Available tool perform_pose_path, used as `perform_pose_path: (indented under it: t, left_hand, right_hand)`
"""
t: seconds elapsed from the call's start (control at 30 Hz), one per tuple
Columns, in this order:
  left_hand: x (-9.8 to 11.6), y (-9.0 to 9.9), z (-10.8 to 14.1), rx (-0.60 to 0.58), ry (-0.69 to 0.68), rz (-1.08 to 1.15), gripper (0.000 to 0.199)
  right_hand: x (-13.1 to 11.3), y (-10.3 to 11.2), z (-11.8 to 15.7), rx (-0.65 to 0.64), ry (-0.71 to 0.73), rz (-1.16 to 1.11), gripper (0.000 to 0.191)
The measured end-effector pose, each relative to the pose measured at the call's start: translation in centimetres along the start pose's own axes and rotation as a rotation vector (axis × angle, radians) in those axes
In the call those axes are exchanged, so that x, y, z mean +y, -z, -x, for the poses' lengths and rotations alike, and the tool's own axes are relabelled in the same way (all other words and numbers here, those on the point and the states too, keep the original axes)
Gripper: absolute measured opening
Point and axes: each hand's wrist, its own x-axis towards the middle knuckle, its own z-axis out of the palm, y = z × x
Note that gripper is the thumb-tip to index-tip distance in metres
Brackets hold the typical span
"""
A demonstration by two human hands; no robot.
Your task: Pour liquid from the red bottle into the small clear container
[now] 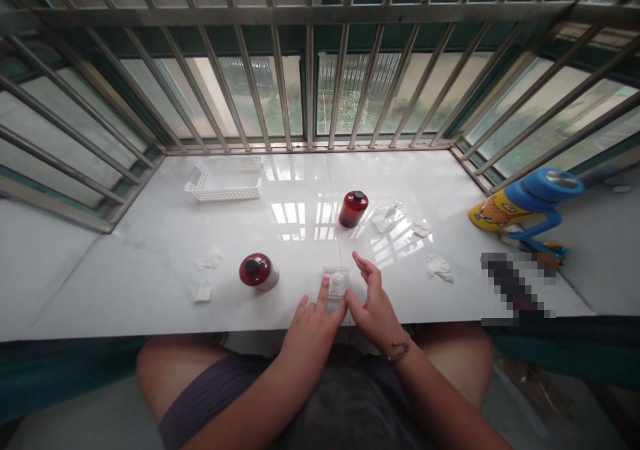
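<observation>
The steel bars (311, 83) of the window grille rose in front of me and ran down both sides, and below them spread the glossy white counter (150, 283), with light from the panes reflected across it. Over at the right edge a yellow-and-blue flask (507, 203) leaned with its blue lid and handle towards the wall, and a perforated white basket (227, 190) lay at the far left, close under the bars. My left hand (316, 313) reached in from the front edge with its fingers spread, unclenched, the index finger (325, 289) over the left part of a small clear case; whether it was pressing down I could not tell. My right hand (370, 303) was loosely spread too, grasping nothing that I could see, its thumb at the case's near right corner and almost meeting my left thumb. Two dark red bottles with black caps stood beyond and beside them — one (353, 211) further back, the other (257, 272) to the left. A crumple of clear plastic (387, 217) lay right of the back bottle. The clear case (343, 273) sat on the counter near its front edge, between my fingertips. Crumpled white scraps (440, 269) lay to both sides, a dark band (399, 352) circled my right wrist, and a small whitish lump (337, 279) showed at the case — its details too tiny to make out.
</observation>
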Motion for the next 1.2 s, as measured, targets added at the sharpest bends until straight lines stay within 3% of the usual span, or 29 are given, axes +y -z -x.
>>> perform_pose_path:
  t: [0.2, 0.37, 0.53, 0.73, 0.9, 1.1, 1.2]
  left_hand:
    - [0.0, 0.3, 0.1, -0.012, 0.0, -0.017, 0.068]
    - [0.0, 0.3, 0.0, -0.016, 0.006, -0.005, 0.063]
    - [-0.1, 0.5, 0.0, -0.049, -0.001, 0.017, 0.064]
    - [-0.2, 0.4, -0.1, -0.06, -0.005, 0.051, 0.063]
    - [-0.1, 0.4, -0.2, -0.066, 0.009, 0.053, 0.062]
    - [-0.2, 0.5, -0.2, -0.071, -0.007, 0.07, 0.062]
    - [-0.3, 0.5, -0.1, -0.065, -0.013, 0.071, 0.064]
  right_hand:
    - [0.4, -0.2, 0.1, 0.041, 0.002, -0.01, 0.053]
    - [0.7, 0.0, 0.1, -0.041, 0.05, 0.0, 0.073]
    - [1.1, -0.1, 0.3, 0.002, 0.045, -0.01, 0.058]
    - [1.0, -0.3, 0.3, -0.025, 0.06, -0.018, 0.074]
    - [0.9, -0.5, 0.3, 0.034, 0.049, 0.005, 0.059]
    - [0.7, -0.6, 0.1, 0.019, 0.081, 0.047, 0.072]
    - [0.7, -0.6, 0.2, 0.047, 0.074, 0.04, 0.061]
